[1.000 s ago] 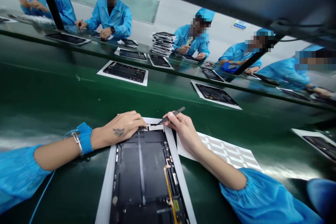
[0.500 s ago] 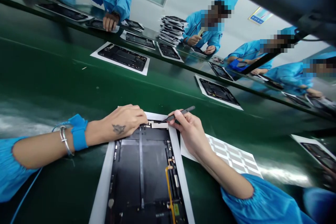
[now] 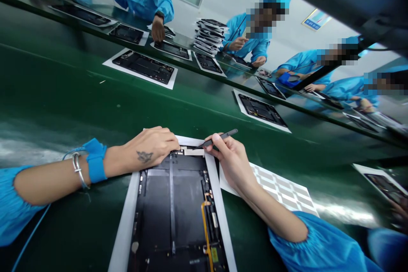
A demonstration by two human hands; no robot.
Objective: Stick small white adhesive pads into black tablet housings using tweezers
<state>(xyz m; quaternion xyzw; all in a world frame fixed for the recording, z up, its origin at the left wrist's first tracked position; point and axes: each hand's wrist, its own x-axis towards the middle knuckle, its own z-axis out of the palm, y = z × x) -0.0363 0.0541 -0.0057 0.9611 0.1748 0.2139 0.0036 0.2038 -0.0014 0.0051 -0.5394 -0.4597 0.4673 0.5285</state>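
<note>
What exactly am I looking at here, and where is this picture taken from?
There is no machine: these are a person's own two hands, filmed by a camera worn on their head, looking forward and down. The right hand pinches dark tweezers, their tips near the top edge of an opened tablet-like device on a white backing sheet. The left hand rests on that top edge and holds nothing, with a blue wrist strap around its wrist. Everything lies on a green conveyor belt. Farther along are more devices and a co-worker in a blue smock.
</note>
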